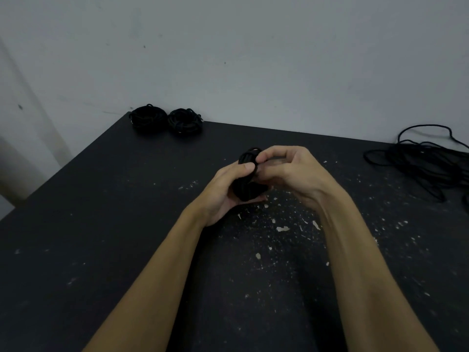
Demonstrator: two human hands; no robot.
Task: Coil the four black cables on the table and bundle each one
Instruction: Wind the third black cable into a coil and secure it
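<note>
Head view: two finished bundles point(166, 121), one loose cable point(421, 158).

We can't see most of the coiled cable point(247, 184), it's buried between the left hand point(223, 191) and right hand point(291, 174); the loose cable point(426, 161) runs off the right edge, and the bench point(101, 224) is cropped too

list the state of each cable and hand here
left coil: coiled, lying at the table's far edge
right coil: coiled, beside it
held cable: coiled, gripped in both hands
loose cable: uncoiled, far right
left hand: grips held cable
right hand: pinches its top
</note>
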